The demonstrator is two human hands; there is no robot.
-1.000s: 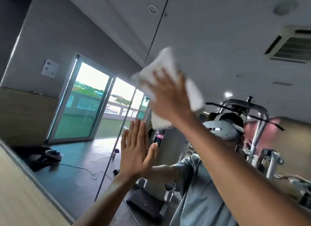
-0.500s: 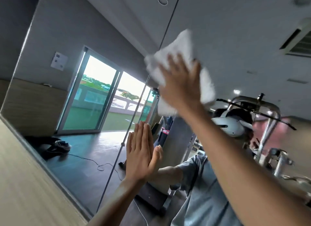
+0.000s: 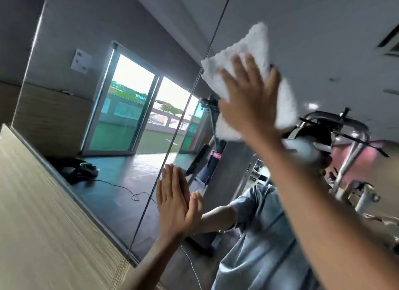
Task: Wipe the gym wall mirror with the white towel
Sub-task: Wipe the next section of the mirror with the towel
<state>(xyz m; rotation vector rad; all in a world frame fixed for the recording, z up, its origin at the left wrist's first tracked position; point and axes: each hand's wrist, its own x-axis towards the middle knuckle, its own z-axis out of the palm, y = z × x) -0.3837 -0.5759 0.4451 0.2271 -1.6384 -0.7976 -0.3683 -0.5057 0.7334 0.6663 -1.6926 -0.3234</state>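
right hand (image 3: 248, 99): fingers spread flat, pressing white towel (image 3: 254, 52) high on the mirror (image 3: 302, 30), right of its seam | left hand (image 3: 174, 203): fingers together, flat on the glass lower left, holding nothing

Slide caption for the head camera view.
Right hand presses white towel to the wall mirror; left hand lies flat against it lower down.

Wood-panelled wall (image 3: 43, 225) (bright glass doors (image 3: 121, 108))
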